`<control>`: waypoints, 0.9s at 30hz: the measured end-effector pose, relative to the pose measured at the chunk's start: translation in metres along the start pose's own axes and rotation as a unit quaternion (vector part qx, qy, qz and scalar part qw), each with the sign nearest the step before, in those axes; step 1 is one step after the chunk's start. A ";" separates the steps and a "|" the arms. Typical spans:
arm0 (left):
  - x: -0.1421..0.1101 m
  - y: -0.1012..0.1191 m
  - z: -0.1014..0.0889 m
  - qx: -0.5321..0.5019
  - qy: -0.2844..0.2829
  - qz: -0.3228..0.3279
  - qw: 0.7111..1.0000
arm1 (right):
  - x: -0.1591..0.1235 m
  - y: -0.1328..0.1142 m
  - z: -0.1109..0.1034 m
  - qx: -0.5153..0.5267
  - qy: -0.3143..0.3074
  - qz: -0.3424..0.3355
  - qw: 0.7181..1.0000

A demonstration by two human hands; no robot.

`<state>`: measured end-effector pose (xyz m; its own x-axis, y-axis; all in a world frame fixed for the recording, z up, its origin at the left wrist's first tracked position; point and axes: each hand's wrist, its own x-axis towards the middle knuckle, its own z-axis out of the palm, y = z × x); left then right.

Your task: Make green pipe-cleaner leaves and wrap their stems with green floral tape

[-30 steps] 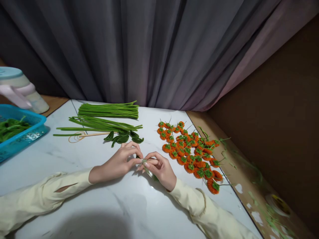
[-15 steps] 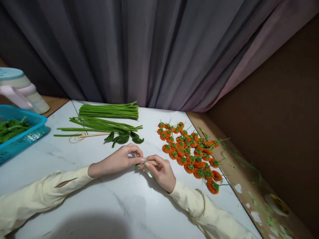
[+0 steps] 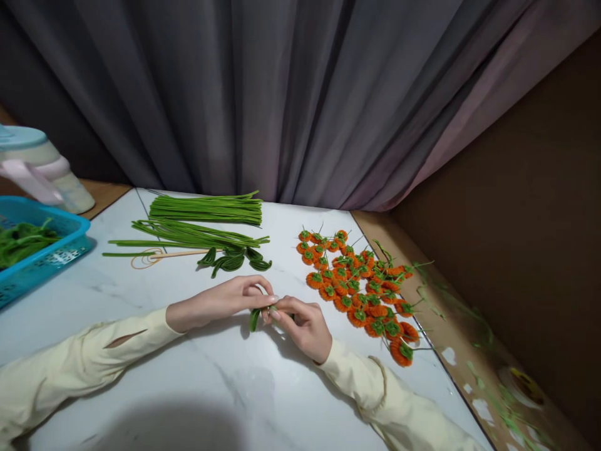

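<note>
My left hand (image 3: 237,297) and my right hand (image 3: 306,326) meet fingertip to fingertip over the white table. Between them they pinch a small dark green pipe-cleaner leaf (image 3: 254,319), whose curved end hangs below my left fingers. Its other end is hidden by the fingertips. Just beyond lie several finished dark green leaves (image 3: 232,260). To the right of my right hand is a spread of orange pipe-cleaner persimmons (image 3: 359,316) with green tops and thin stems.
Bundled green pipe cleaners (image 3: 204,210) and looser ones (image 3: 197,235) lie at the back, with a thin wooden stick (image 3: 181,254) near a rubber band. At left stand a blue basket (image 3: 70,235) of green pieces and a lidded jug (image 3: 70,188). Scraps and a tape roll (image 3: 523,385) lie right.
The dark green leaf now shows below my left fingers, where it was mostly hidden before. Both hands have shifted slightly and remain pinched together.
</note>
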<state>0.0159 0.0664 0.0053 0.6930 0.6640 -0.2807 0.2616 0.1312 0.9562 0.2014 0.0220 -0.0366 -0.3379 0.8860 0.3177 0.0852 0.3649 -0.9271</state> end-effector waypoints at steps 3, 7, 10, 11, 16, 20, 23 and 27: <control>-0.003 0.005 -0.003 0.196 0.036 0.071 0.977 | 0.001 0.002 -0.002 -0.001 0.009 0.010 1.000; -0.008 0.008 -0.005 0.349 0.056 0.135 0.926 | 0.001 0.004 -0.002 -0.014 -0.001 0.018 1.000; -0.010 0.011 -0.005 0.355 0.043 0.134 0.924 | -0.001 0.005 -0.002 -0.055 -0.015 -0.005 0.998; -0.010 0.011 -0.006 0.337 0.034 0.124 0.933 | -0.001 0.004 -0.002 -0.073 -0.017 -0.021 0.997; -0.006 0.009 -0.006 0.069 -0.063 -0.006 0.996 | -0.003 0.005 -0.002 -0.116 -0.015 -0.111 0.987; 0.000 0.001 -0.005 -0.021 -0.065 -0.049 0.996 | -0.002 0.004 -0.002 -0.103 -0.012 -0.098 0.990; 0.004 0.001 -0.011 0.059 -0.008 -0.028 0.998 | 0.001 0.003 -0.004 -0.031 -0.009 0.010 0.999; 0.002 0.010 -0.024 0.198 -0.021 0.023 0.980 | 0.006 0.004 -0.008 0.178 -0.025 0.148 0.972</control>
<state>0.0042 0.0867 0.0165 0.7349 0.6309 -0.2488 0.4637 -0.1998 0.8631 0.2070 0.0314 -0.0371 -0.3932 0.9191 0.0238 -0.1413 -0.0348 -0.9894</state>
